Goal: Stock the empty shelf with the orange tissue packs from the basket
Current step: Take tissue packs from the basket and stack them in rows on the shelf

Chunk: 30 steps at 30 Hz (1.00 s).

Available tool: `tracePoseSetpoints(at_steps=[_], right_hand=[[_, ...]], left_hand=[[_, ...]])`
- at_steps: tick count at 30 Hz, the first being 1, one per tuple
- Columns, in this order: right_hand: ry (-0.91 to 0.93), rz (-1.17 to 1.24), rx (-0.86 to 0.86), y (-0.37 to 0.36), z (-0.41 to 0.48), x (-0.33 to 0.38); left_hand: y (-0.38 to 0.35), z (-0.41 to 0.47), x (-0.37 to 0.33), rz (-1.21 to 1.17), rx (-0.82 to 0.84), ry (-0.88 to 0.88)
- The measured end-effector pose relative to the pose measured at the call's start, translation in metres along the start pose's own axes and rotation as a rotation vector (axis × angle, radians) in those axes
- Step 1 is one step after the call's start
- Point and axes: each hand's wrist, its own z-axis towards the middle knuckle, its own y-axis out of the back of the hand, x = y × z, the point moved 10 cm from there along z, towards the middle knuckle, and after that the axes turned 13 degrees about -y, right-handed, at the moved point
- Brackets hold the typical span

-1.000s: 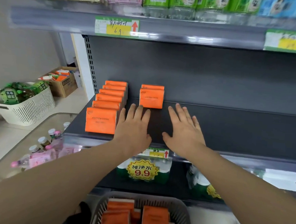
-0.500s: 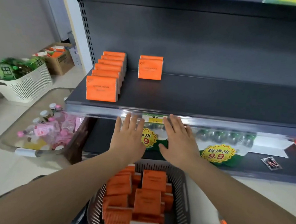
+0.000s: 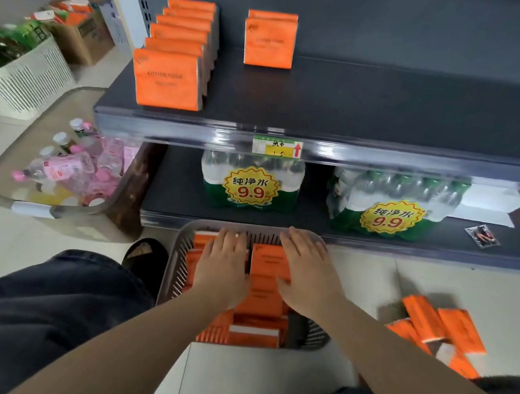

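A grey plastic basket [image 3: 176, 262] on the floor holds several orange tissue packs [image 3: 268, 262]. My left hand [image 3: 223, 264] hovers flat over the packs on the basket's left side, fingers spread, holding nothing. My right hand [image 3: 308, 271] is spread over the right side, palm down, also holding nothing. On the dark shelf [image 3: 372, 106] above, a row of several orange packs [image 3: 168, 80] stands at the left end. Two more upright packs [image 3: 269, 42] stand further right and towards the back.
Loose orange packs [image 3: 439, 331] lie on the floor at the right. Bottled water packs [image 3: 250, 183] fill the lower shelf. A clear bin of pink bottles [image 3: 64, 168], a white basket [image 3: 25, 79] and a cardboard box [image 3: 78, 30] stand at the left. My knee [image 3: 35, 308] is left of the basket.
Both hands came down from the shelf, past its front edge, to just over the packs in the basket. The view tilted downward.
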Motion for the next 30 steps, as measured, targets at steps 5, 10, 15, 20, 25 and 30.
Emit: tracePoseSetpoints(at_steps=[5,10,15,20,25,30], right_hand=[[-0.074,0.022,0.146,-0.051,-0.013,-0.014],[-0.129,0.057,0.205,-0.080,-0.011,-0.028],[-0.211,0.198,0.197,-0.100,0.008,-0.044],[-0.310,0.399,0.305,-0.131,0.037,-0.060],[-0.515,0.638,0.414,-0.162,0.061,-0.081],[-0.722,0.731,0.492,-0.190,0.079,-0.098]], left_hand=[[-0.050,-0.012,0.008,-0.099,0.075,0.044],[-0.087,-0.018,0.016,-0.217,0.162,0.110],[-0.118,-0.015,0.023,-0.338,0.215,0.185],[-0.150,-0.008,0.032,-0.494,0.273,0.286],[-0.178,0.002,0.046,-0.618,0.313,0.397],[-0.204,0.005,0.050,-0.851,0.338,0.519]])
